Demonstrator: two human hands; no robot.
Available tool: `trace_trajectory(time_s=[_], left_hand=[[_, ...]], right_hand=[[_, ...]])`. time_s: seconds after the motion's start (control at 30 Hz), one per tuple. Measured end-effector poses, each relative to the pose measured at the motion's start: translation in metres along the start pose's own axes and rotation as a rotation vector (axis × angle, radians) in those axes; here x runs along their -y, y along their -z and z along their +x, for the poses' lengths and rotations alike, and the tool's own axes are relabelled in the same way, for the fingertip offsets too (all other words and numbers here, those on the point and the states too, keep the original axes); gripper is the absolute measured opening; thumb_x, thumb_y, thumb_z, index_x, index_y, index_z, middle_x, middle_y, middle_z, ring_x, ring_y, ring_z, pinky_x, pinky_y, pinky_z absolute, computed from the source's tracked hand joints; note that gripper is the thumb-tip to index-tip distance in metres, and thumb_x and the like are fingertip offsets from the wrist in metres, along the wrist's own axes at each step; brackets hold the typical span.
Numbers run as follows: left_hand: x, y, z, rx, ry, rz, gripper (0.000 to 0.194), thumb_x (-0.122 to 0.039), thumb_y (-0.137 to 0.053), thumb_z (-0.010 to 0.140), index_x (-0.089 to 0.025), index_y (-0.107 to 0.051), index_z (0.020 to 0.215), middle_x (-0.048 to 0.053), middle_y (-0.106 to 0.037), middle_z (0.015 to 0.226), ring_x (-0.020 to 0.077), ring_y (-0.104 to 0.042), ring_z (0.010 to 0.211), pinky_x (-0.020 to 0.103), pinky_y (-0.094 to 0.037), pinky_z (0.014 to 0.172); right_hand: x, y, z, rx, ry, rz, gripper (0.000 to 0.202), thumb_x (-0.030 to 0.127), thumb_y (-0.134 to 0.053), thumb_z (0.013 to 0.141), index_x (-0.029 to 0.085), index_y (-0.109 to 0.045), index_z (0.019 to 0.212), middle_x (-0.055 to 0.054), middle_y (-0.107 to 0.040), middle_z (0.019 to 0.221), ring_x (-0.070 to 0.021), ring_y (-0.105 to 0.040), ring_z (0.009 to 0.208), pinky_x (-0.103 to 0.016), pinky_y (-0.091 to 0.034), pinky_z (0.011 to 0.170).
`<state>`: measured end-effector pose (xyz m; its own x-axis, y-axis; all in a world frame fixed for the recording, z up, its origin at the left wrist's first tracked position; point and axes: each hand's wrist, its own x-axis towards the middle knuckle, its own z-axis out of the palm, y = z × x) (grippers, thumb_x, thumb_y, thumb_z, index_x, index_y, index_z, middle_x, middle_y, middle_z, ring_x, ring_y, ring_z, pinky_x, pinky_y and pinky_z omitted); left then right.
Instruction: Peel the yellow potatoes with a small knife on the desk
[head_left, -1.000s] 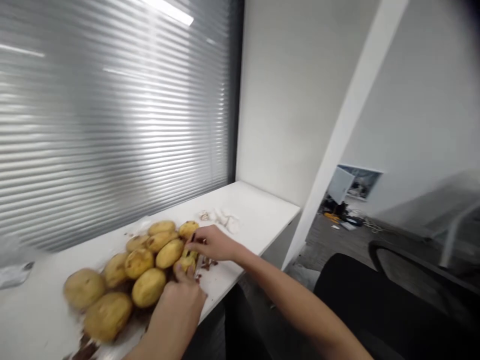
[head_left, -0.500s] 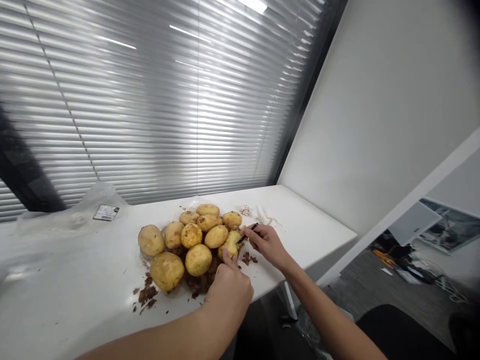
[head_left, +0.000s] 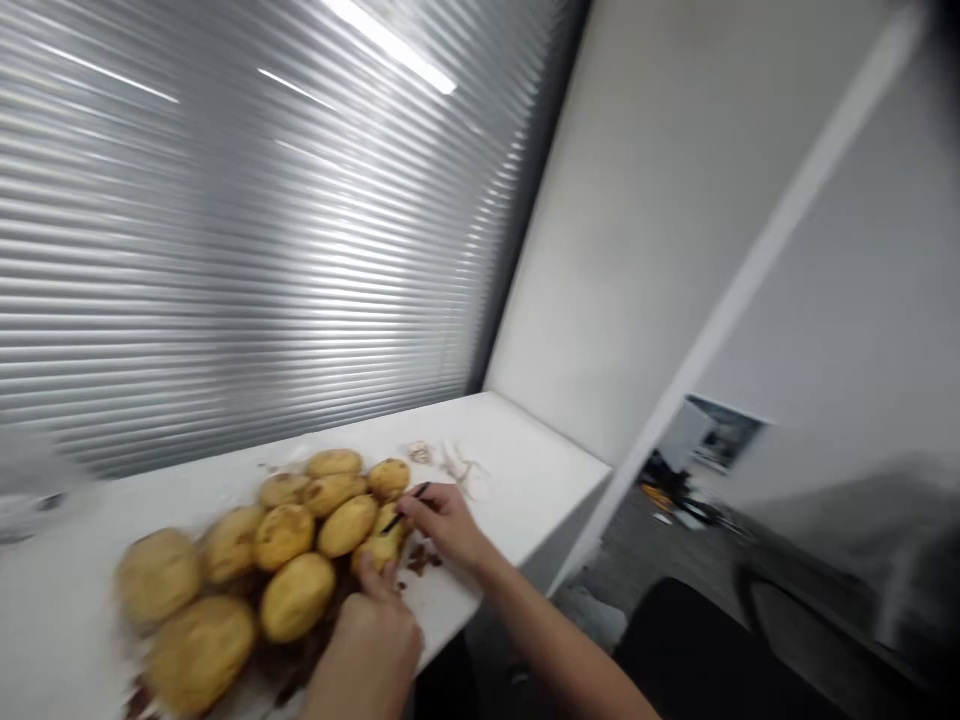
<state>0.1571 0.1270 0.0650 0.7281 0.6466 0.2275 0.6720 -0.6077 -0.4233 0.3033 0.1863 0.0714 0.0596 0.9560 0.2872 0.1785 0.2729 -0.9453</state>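
Observation:
Several yellow potatoes (head_left: 298, 597) are clustered on a white table (head_left: 517, 460), with brown scraps of skin (head_left: 420, 558) around and under them. My left hand (head_left: 373, 632) has its fingers closed against a pale potato (head_left: 381, 548) at the right side of the cluster, steadying it. In a pinch, my right hand (head_left: 446, 524) grips a thin black pen-like tool (head_left: 405, 508). The tool's lower end points down onto that same potato. Whether the tip touches or enters its surface I cannot make out.
Pale crumpled scraps (head_left: 457, 468) lie behind my right hand. At the left edge is a blurred clear plastic bag (head_left: 26, 500). Window blinds (head_left: 300, 250) rise behind the table, and a white wall (head_left: 585, 280) borders its right side. A black chair (head_left: 690, 650) stands lower right.
My view has swung right and tilted, so the table, potatoes and hands appear further left and lower. Both hands keep their hold on the potato and the tool.

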Motion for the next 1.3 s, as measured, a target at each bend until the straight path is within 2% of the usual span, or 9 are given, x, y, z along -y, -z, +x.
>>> trace_trajectory(time_s=[0.13,0.33,0.57,0.73,0.87,0.97,1.07,1.17,1.3], left_hand=[[0.003,-0.003,0.004,-0.109,0.052,0.143,0.032,-0.007,-0.064,0.076,0.000,-0.067,0.106,0.038,-0.057,0.109,0.0445,-0.065,0.099,0.032,-0.050,0.056],[0.003,0.005,0.002,-0.079,0.039,0.195,0.035,-0.012,-0.067,0.075,-0.002,-0.067,0.108,0.041,-0.055,0.107,0.0334,-0.071,0.078,0.028,-0.048,0.055],[0.012,0.020,0.006,0.217,-0.027,0.140,0.036,-0.012,-0.056,0.085,-0.004,-0.060,0.120,0.040,-0.051,0.115,0.0257,-0.071,0.068,0.026,-0.051,0.054],[0.015,0.032,0.008,0.266,-0.049,0.135,0.036,-0.014,-0.053,0.089,-0.005,-0.056,0.124,0.039,-0.051,0.117,0.0280,-0.071,0.081,0.025,-0.052,0.057],[0.012,0.016,0.005,0.170,-0.037,0.149,0.039,-0.016,-0.059,0.086,-0.002,-0.056,0.122,0.039,-0.052,0.114,0.0248,-0.070,0.067,0.026,-0.051,0.053],[0.010,-0.005,0.002,0.030,-0.038,0.141,0.041,-0.020,-0.066,0.081,-0.001,-0.060,0.117,0.039,-0.054,0.112,0.0301,-0.071,0.074,0.027,-0.050,0.051],[0.008,-0.019,-0.001,-0.012,-0.055,0.119,0.044,-0.024,-0.070,0.079,-0.001,-0.062,0.116,0.039,-0.055,0.112,0.0372,-0.070,0.086,0.029,-0.050,0.050],[0.007,-0.019,0.000,-0.022,-0.035,0.078,0.041,-0.022,-0.070,0.079,-0.004,-0.064,0.115,0.037,-0.056,0.113,0.0386,-0.069,0.090,0.029,-0.049,0.050],[0.008,0.001,0.004,0.043,-0.037,0.055,0.037,-0.017,-0.067,0.081,-0.006,-0.063,0.116,0.036,-0.055,0.116,0.0395,-0.068,0.093,0.030,-0.050,0.051]], right_hand=[[-0.008,0.002,0.009,-0.031,0.009,0.026,0.055,0.068,-0.061,0.076,0.014,-0.071,0.072,0.003,-0.052,0.053,-0.0084,-0.037,0.047,-0.022,-0.031,0.045],[-0.013,0.008,0.009,0.012,0.060,0.036,0.047,0.062,-0.067,0.076,0.015,-0.073,0.074,-0.001,-0.064,0.064,-0.0132,-0.052,0.059,-0.025,-0.041,0.056],[-0.012,0.008,0.010,0.089,0.075,-0.006,0.049,0.062,-0.066,0.078,0.014,-0.073,0.071,-0.002,-0.063,0.061,-0.0134,-0.052,0.057,-0.024,-0.041,0.053],[-0.010,0.008,0.012,0.059,0.098,-0.030,0.047,0.060,-0.064,0.081,0.014,-0.073,0.074,-0.003,-0.067,0.069,-0.0145,-0.055,0.063,-0.025,-0.043,0.059],[-0.010,0.010,0.015,0.100,0.096,-0.036,0.048,0.061,-0.065,0.079,0.014,-0.073,0.071,-0.003,-0.066,0.065,-0.0144,-0.055,0.061,-0.024,-0.043,0.057],[-0.010,0.013,0.017,0.051,0.107,-0.039,0.047,0.058,-0.063,0.083,0.013,-0.073,0.074,-0.002,-0.064,0.064,-0.0129,-0.051,0.060,-0.024,-0.041,0.056],[-0.009,0.016,0.019,0.124,0.100,-0.028,0.048,0.059,-0.064,0.082,0.013,-0.075,0.074,-0.001,-0.063,0.058,-0.0122,-0.050,0.055,-0.024,-0.041,0.053],[-0.009,0.018,0.020,0.136,0.103,-0.029,0.046,0.059,-0.068,0.079,0.014,-0.075,0.073,-0.002,-0.067,0.064,-0.0146,-0.056,0.061,-0.025,-0.045,0.058],[-0.009,0.019,0.017,0.052,0.096,-0.014,0.048,0.060,-0.063,0.083,0.015,-0.073,0.074,-0.003,-0.066,0.066,-0.0141,-0.054,0.061,-0.025,-0.043,0.057]])
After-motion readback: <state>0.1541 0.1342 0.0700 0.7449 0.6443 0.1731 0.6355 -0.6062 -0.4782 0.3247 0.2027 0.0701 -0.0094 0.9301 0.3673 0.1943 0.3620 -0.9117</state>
